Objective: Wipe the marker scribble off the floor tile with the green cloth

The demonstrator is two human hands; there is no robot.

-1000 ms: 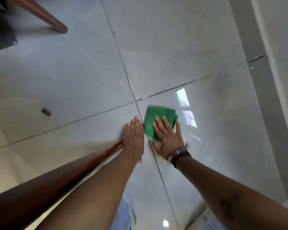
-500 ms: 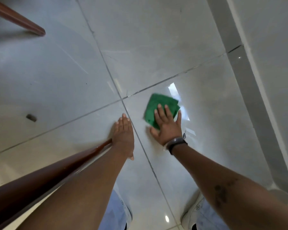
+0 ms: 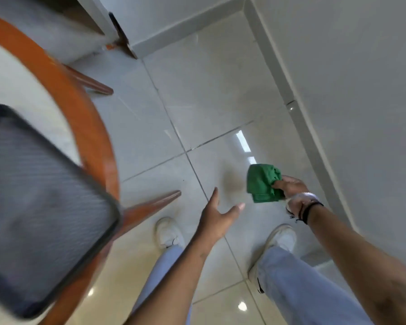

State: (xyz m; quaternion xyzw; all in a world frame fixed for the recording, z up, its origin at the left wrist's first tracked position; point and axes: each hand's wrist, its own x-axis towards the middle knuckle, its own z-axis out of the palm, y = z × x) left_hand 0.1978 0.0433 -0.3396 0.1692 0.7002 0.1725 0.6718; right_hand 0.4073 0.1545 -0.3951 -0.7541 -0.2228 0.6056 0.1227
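Observation:
My right hand (image 3: 291, 187) grips the bunched green cloth (image 3: 261, 184) and holds it in the air above the glossy grey floor tile (image 3: 223, 165). My left hand (image 3: 217, 214) hovers off the floor with its fingers spread and nothing in it. I see no marker scribble on the tile below the cloth; only a faint brownish reflection shows there. My two white shoes and light trousers stand on the floor beneath my arms.
A round table with an orange-brown wooden rim (image 3: 80, 109) and a dark grey mat (image 3: 40, 207) fills the left side. Its wooden legs (image 3: 150, 207) reach the floor near my left shoe (image 3: 168, 233). A white wall and skirting (image 3: 314, 137) run along the right.
I have risen from crouching to standing. Both hands have lifted off the floor, and the right hand has picked up the cloth it was pressing flat on the tile.

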